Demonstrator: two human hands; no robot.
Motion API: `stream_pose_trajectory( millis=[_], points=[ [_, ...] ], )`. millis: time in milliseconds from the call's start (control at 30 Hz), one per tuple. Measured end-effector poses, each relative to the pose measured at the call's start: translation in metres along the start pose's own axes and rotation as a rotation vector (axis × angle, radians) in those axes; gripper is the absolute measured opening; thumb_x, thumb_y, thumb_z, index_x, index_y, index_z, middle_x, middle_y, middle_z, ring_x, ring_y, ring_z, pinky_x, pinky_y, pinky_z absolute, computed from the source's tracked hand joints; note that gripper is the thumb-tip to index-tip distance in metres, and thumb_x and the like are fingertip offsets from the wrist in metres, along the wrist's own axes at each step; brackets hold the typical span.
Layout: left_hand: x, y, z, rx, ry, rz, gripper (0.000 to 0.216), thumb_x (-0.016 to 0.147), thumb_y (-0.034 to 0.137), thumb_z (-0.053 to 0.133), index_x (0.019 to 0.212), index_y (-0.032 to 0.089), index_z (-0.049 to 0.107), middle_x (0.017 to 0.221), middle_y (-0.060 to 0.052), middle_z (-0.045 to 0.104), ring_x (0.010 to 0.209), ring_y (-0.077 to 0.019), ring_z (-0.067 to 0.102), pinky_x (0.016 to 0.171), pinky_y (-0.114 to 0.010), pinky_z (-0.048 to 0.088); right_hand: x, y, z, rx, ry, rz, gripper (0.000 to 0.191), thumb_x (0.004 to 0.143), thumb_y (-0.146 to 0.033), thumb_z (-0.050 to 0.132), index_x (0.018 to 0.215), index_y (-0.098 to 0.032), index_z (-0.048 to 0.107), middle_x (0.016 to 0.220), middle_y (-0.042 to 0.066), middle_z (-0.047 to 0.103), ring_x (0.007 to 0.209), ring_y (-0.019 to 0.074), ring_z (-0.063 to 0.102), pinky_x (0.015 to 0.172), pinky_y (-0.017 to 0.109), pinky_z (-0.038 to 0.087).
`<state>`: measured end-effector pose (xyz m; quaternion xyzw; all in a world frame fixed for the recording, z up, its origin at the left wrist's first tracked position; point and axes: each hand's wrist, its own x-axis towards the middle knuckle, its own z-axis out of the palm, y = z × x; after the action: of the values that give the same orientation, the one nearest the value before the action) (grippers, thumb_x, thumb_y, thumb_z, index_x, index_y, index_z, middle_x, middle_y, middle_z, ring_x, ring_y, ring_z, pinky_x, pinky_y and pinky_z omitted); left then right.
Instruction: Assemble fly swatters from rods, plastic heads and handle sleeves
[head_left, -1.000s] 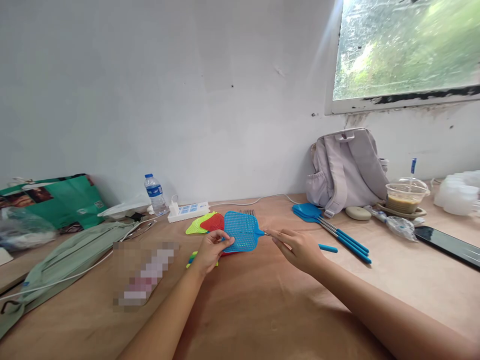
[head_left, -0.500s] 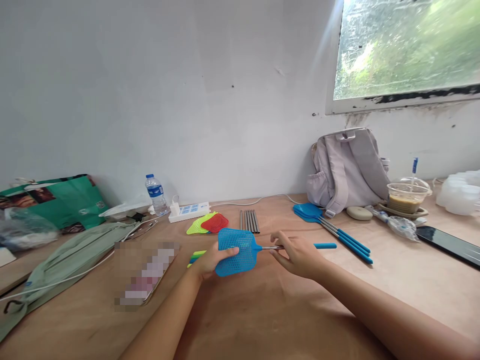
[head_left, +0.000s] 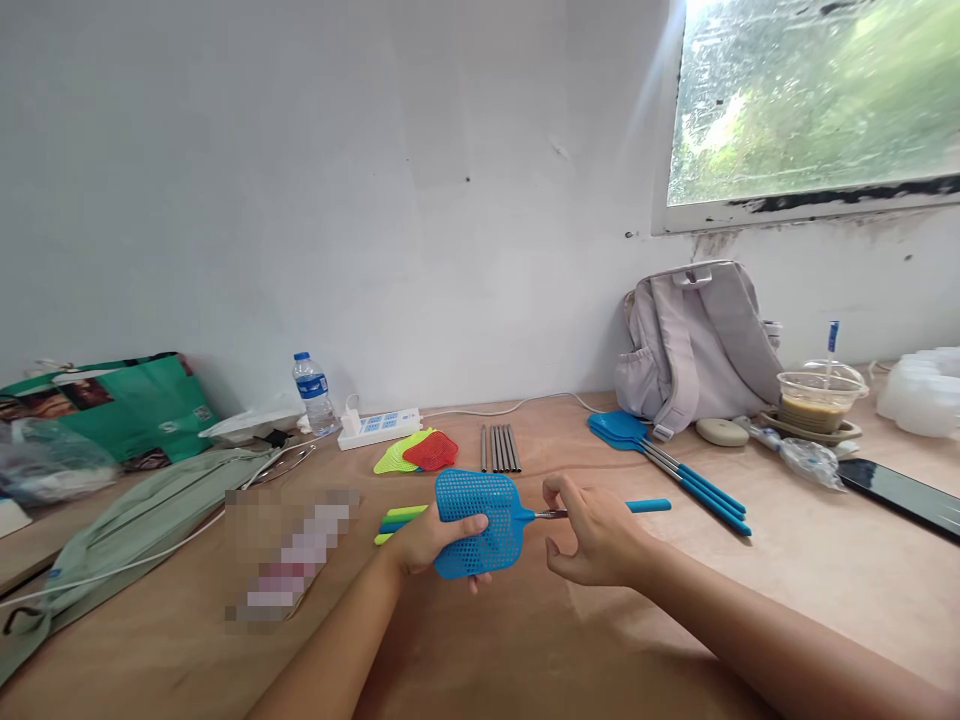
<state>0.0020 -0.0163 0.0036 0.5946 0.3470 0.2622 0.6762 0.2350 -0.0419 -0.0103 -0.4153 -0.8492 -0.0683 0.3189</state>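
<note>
My left hand point(head_left: 435, 540) grips the mesh head of a blue fly swatter point(head_left: 495, 500), thumb across the front and fingertips showing below its edge. The swatter's thin metal shaft points right and passes behind my right hand point(head_left: 600, 530); its blue grip end comes out on the far side. The thumb and index finger of my right hand are spread apart around the shaft. Whether the other fingers touch it is hidden. Behind the left hand lie yellow-green and blue handles point(head_left: 401, 515). Beyond are several metal tubes point(head_left: 504, 448) and loose yellow and red swatter heads point(head_left: 431, 452).
Several blue fly swatters point(head_left: 682, 475) lie at right before a backpack point(head_left: 697, 350). Farther right are a drink cup point(head_left: 817, 405) and a dark phone point(head_left: 911, 498). A power strip point(head_left: 379, 428) and a water bottle point(head_left: 313, 395) stand near the wall; a pixelated item point(head_left: 296, 555) lies left.
My right thumb and index finger have spread apart from the shaft they pinched. The swatter head sits slightly lower in view, and left fingertips now show beneath it.
</note>
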Motion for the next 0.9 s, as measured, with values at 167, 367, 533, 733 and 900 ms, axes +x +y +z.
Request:
stream_pose_trajectory(
  millis=[167, 367, 533, 733, 900],
  points=[
    [0.003, -0.001, -0.004, 0.036, 0.068, 0.023, 0.044, 0.067, 0.042, 0.068, 0.098, 0.014, 0.054, 0.069, -0.005, 0.068, 0.055, -0.0200, 0.065, 0.044, -0.026, 0.050, 0.004, -0.002, -0.008, -0.043, -0.026, -0.038, 0.032, 0.059, -0.018, 0.046, 0.090, -0.019, 0.038, 0.086, 0.003, 0.053, 0.057, 0.0126, 0.048, 0.048, 0.023, 0.026],
    [0.005, -0.001, -0.018, -0.060, 0.144, 0.015, 0.046, 0.064, 0.042, 0.068, 0.096, 0.014, 0.052, 0.071, -0.008, 0.069, 0.048, -0.0209, 0.063, 0.036, -0.024, 0.046, 0.010, 0.012, -0.013, 0.024, -0.146, -0.143, 0.028, 0.066, -0.005, 0.039, 0.089, -0.020, 0.047, 0.092, 0.004, 0.054, 0.065, 0.0116, 0.051, 0.055, 0.022, 0.035],
    [0.005, 0.005, -0.029, -0.285, 0.193, 0.222, 0.042, 0.072, 0.050, 0.055, 0.095, 0.015, 0.056, 0.074, -0.006, 0.067, 0.051, -0.0187, 0.063, 0.044, -0.028, 0.049, 0.009, 0.054, -0.023, -0.022, -0.139, -0.090, 0.023, 0.083, -0.014, 0.035, 0.092, -0.023, 0.054, 0.085, 0.003, 0.062, 0.073, 0.0143, 0.058, 0.062, 0.023, 0.039],
    [0.009, 0.010, -0.054, -0.258, 0.668, 0.600, 0.030, 0.066, 0.044, 0.056, 0.073, 0.014, 0.057, 0.070, -0.001, 0.061, 0.052, -0.0164, 0.060, 0.056, -0.032, 0.050, -0.011, 0.140, -0.037, -0.284, 0.021, 0.559, 0.022, 0.085, -0.023, 0.038, 0.099, -0.021, 0.054, 0.083, 0.007, 0.066, 0.072, 0.0201, 0.061, 0.058, 0.025, 0.037],
    [0.012, 0.003, -0.073, 0.147, 1.101, 0.477, 0.022, 0.062, 0.038, 0.052, 0.065, 0.016, 0.052, 0.063, 0.002, 0.054, 0.043, -0.0107, 0.051, 0.046, -0.024, 0.042, -0.035, 0.186, -0.039, -0.350, -0.160, 0.890, 0.027, 0.080, -0.014, 0.038, 0.100, -0.019, 0.055, 0.083, 0.010, 0.066, 0.070, 0.0206, 0.062, 0.054, 0.025, 0.037]
  ],
)
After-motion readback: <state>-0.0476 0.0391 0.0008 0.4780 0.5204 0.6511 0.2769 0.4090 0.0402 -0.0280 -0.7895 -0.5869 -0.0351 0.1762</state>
